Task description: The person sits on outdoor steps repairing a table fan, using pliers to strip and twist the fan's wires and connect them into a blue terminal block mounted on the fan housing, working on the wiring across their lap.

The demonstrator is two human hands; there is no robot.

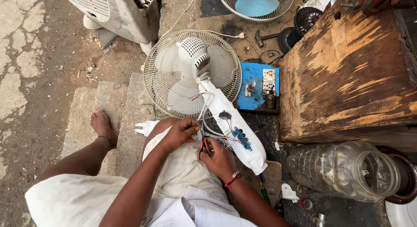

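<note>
A white table fan [192,72] lies face down on the ground with its motor housing up. Its opened white stem [236,125] shows a blue switch block [242,138] and coloured wires. My left hand [180,132] pinches the white wires beside the stem. My right hand [217,157], with a red thread and a bracelet at the wrist, grips an orange-handled tool [205,145] at those wires. Both hands rest over my lap in white cloth.
A blue switchboard [257,87] lies right of the fan, next to a big worn wooden box [347,70]. A clear plastic jar [343,170] lies on its side. Another fan [256,3], a hammer [265,36] and a white cooler [117,11] stand behind. My bare foot [102,127] rests on a stone step.
</note>
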